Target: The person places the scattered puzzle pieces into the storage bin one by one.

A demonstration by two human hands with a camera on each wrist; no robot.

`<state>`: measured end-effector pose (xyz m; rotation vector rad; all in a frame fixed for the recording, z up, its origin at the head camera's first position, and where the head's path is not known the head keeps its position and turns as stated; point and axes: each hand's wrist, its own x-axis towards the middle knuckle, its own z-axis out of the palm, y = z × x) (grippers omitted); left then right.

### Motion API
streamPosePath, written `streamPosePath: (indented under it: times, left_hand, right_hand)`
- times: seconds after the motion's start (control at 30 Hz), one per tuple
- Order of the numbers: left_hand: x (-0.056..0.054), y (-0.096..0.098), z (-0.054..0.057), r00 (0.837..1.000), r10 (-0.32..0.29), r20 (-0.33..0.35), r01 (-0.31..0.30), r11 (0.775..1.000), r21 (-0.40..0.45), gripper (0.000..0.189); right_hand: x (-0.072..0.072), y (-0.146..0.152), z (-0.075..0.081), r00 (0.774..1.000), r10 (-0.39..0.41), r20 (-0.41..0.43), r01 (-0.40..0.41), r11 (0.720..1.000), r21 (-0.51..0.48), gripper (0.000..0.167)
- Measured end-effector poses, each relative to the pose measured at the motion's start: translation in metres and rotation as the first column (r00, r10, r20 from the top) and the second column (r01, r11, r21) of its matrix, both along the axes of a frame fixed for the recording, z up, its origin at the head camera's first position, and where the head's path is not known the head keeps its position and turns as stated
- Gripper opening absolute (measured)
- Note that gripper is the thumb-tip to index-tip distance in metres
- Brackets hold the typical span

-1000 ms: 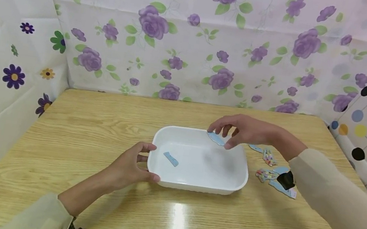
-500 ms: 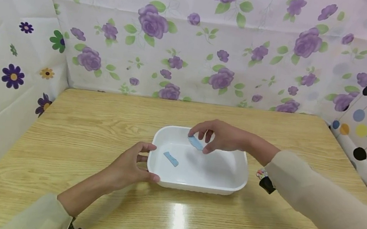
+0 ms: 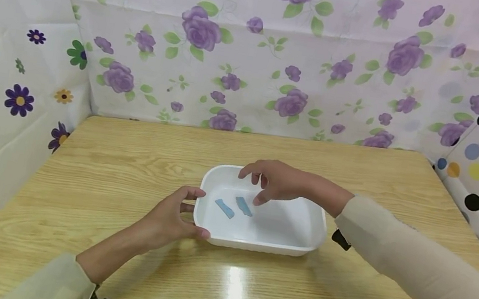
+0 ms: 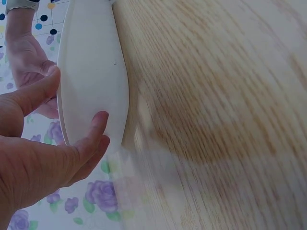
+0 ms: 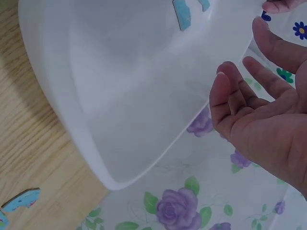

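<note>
A white plastic tray [image 3: 283, 228] stands on the wooden table. My left hand [image 3: 169, 216] holds its left end, thumb on the near rim and fingers at the far side; the left wrist view shows those fingers [image 4: 98, 127] against the outer wall. Two flat light-blue puzzle pieces lie in the tray's left half: one piece [image 3: 224, 208] farther left, another piece [image 3: 243, 206] beside it. Over the tray, close to the second piece, is my right hand [image 3: 281, 180], thumb and fingers apart. In the right wrist view the right hand [image 5: 268, 120] has nothing between its fingers.
Part of a blue puzzle piece [image 5: 23, 199] shows on the table [image 5: 53, 167] right of the tray in the right wrist view; the right sleeve [image 3: 392, 245] hides that spot in the head view. A flower-printed sheet [image 3: 253, 58] hangs behind the table.
My right hand has moved left and down over the tray with a blue puzzle piece and let it go beside the first one. The left hand has stayed on the tray.
</note>
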<state>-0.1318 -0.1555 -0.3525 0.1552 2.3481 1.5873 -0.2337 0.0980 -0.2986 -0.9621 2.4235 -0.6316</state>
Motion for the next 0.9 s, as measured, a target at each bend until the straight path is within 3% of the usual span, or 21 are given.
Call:
streamPosePath:
  times: [0.3, 0.6, 0.9]
  left_hand:
    - [0.001, 0.0, 0.002, 1.0, -0.001, -0.001, 0.001, 1.0, -0.015, 0.084]
    - [0.002, 0.0, 0.004, 1.0, -0.006, -0.011, 0.006, 1.0, -0.022, 0.085]
    - [0.001, 0.0, 0.003, 1.0, -0.007, -0.004, 0.006, 1.0, -0.007, 0.085]
  right_hand:
    - [-0.001, 0.008, 0.014, 1.0, -0.01, 0.0, 0.01, 0.999, -0.05, 0.052]
    - [-0.005, 0.024, 0.014, 0.999, 0.017, 0.029, -0.012, 0.988, -0.152, 0.046]
    - [-0.006, 0.035, 0.015, 0.998, -0.03, 0.05, 0.037, 0.989, -0.147, 0.041]
